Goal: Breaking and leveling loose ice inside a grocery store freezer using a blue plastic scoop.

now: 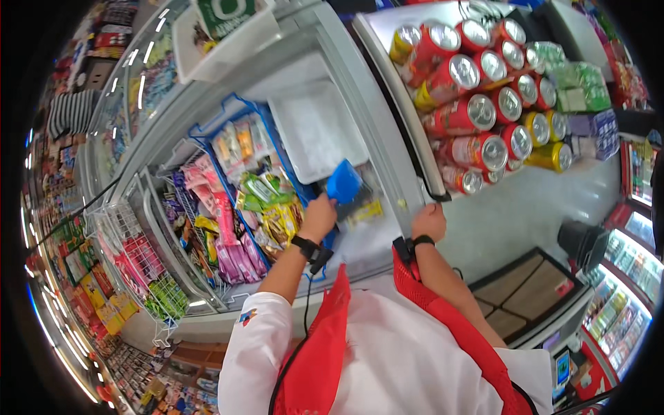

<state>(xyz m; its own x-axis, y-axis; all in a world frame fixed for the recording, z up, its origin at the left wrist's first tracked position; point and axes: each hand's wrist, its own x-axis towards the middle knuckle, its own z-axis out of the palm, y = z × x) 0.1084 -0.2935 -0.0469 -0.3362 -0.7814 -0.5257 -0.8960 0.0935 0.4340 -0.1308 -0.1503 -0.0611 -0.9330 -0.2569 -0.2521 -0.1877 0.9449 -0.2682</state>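
Note:
My left hand (318, 218) grips a blue plastic scoop (344, 181) inside an open chest freezer (363, 78). The scoop is over the freezer's right part, beside a white plastic tray (316, 129). Below it lies a yellow packet (366, 212) at the bottom, partly blurred. To the left of my hand, a blue wire basket (228, 188) holds green and yellow ice-cream packets (280, 218). My right hand (429, 222) is closed at the freezer's right rim; whether it grips the edge or something small there cannot be told.
Stacked red and yellow drink cans (472, 114) stand right of the freezer. A white container (228, 49) sits on its far left edge. A white wire rack (140, 254) with packets hangs at left. A framed panel (524, 295) lies at lower right, near a black bin (582, 244).

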